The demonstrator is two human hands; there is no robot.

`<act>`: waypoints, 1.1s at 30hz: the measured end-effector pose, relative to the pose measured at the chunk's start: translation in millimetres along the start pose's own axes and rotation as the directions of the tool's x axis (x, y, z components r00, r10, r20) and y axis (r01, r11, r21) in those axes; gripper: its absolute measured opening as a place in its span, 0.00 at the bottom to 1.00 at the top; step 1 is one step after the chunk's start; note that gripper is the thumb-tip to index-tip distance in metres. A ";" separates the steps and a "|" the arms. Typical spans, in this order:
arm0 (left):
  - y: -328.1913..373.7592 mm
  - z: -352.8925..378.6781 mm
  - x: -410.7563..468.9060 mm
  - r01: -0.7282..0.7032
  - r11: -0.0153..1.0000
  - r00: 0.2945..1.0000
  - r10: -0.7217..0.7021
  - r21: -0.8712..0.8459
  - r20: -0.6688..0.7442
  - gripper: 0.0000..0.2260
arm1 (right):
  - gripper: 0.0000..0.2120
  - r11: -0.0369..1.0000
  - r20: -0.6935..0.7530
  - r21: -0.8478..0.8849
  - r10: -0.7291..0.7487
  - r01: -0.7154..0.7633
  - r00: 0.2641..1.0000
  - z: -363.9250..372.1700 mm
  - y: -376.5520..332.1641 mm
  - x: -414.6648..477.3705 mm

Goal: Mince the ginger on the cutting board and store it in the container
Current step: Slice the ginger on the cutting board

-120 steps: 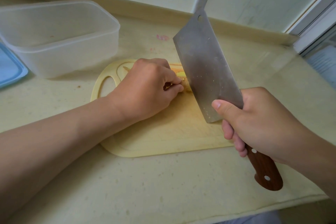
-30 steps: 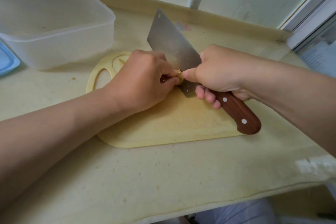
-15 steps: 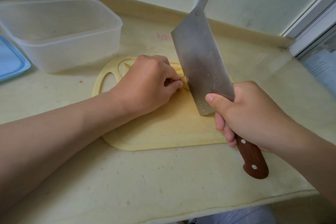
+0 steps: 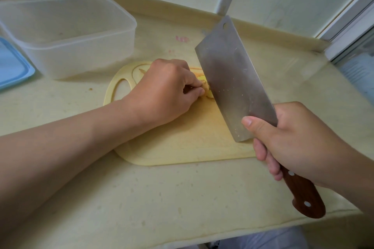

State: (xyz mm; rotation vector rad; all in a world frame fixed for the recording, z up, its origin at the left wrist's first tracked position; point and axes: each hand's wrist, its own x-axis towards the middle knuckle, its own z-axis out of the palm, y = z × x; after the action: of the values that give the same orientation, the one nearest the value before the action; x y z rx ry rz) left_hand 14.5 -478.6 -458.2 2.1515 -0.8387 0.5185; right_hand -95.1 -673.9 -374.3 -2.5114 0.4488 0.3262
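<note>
A pale yellow cutting board [image 4: 182,143] lies on the counter. My left hand [image 4: 168,93] rests on it with curled fingers and pinches a small yellow piece of ginger [image 4: 207,90], most of it hidden under the fingers. My right hand [image 4: 297,143] grips the wooden handle of a steel cleaver [image 4: 232,81], thumb on the blade's flat. The blade stands edge-down on the board, right against the ginger and my left fingertips. A translucent plastic container [image 4: 68,34] stands at the back left, apart from the board.
A blue lid [image 4: 12,66] lies at the left edge beside the container. The beige counter [image 4: 162,198] ends in a front edge close below. A wall and raised ledge run along the back, and a window frame [image 4: 348,24] is at the right.
A second ago the cleaver lay tilted low with my right hand close to my left. It has swung upright and my right hand has drawn back toward me; the left hand keeps holding the ginger.
</note>
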 end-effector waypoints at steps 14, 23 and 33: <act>0.5 0.6 -0.3 -0.019 1.000 1.000 0.019 0.011 -0.001 0.04 | 0.20 0.999 0.050 -0.017 0.040 -0.040 0.998 -5.4 -4.7 -9.0; 1.1 0.3 -0.1 -0.015 1.000 1.000 0.015 0.014 0.005 0.04 | 0.28 0.995 0.084 -0.058 0.081 -0.076 0.993 -9.3 -0.2 -5.9; 1.8 2.9 -0.4 -0.028 0.999 1.000 0.028 0.025 -0.001 0.06 | 0.23 0.999 0.181 -0.029 0.018 -0.013 0.983 -4.1 -38.8 36.7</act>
State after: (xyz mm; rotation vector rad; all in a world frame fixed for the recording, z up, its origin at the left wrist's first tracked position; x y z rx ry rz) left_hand 13.2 -481.6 -459.4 2.1642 -0.8663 0.5473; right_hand -46.2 -654.7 -363.9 -2.4781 0.3930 0.5650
